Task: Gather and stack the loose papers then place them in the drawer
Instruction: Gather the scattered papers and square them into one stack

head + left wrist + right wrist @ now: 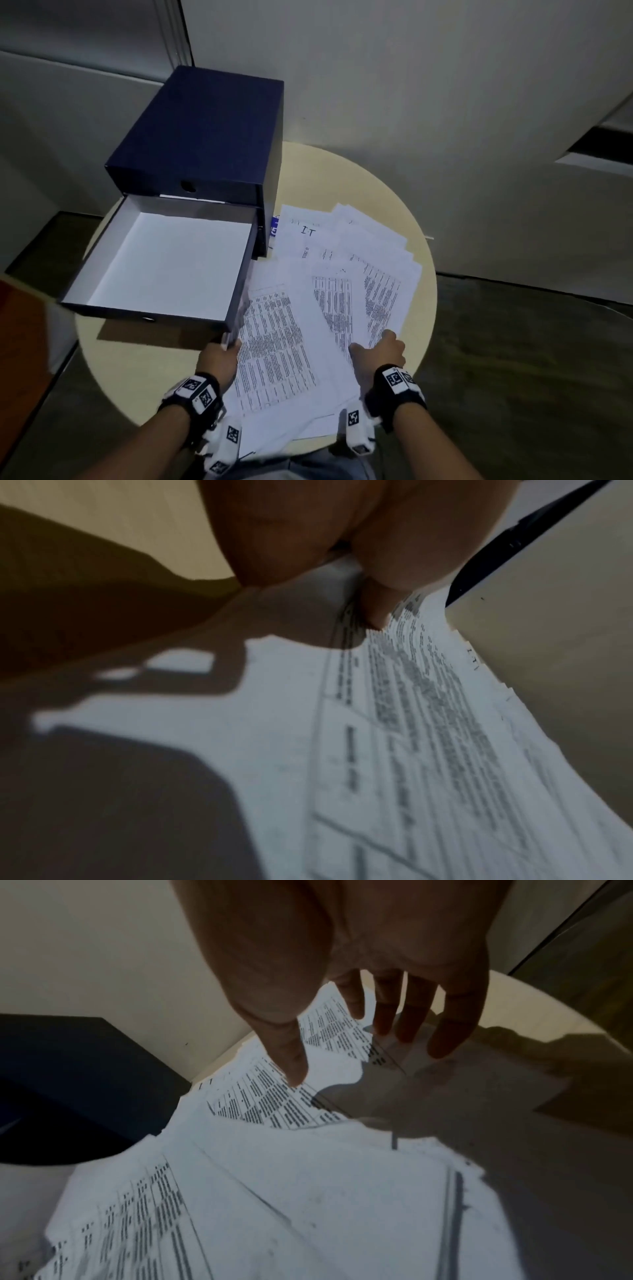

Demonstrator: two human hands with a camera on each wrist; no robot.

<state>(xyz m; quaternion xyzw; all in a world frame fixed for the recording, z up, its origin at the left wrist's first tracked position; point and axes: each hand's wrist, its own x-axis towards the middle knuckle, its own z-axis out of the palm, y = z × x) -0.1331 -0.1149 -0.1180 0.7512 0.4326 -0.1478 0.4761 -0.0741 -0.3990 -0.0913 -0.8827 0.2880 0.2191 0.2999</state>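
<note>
Several printed papers point(308, 308) lie fanned out on the round cream table point(137, 370), to the right of the drawer. The navy drawer unit point(205, 130) has its lower drawer point(164, 260) pulled out, its white inside bare. My left hand point(224, 346) grips the sheets' left edge beside the drawer's front corner; in the left wrist view its fingers point(377, 610) pinch the papers point(411, 750). My right hand point(380, 347) sits at the fan's right edge. In the right wrist view its fingers point(411, 1010) are straight and the thumb touches the papers point(308, 1191).
The table stands against a pale wall, and the drawer unit point(68, 1069) takes up its left half. A small blue label point(274, 228) peeks out between the unit and the papers. Some sheets overhang the table's near edge. An orange surface point(20, 342) lies at the far left.
</note>
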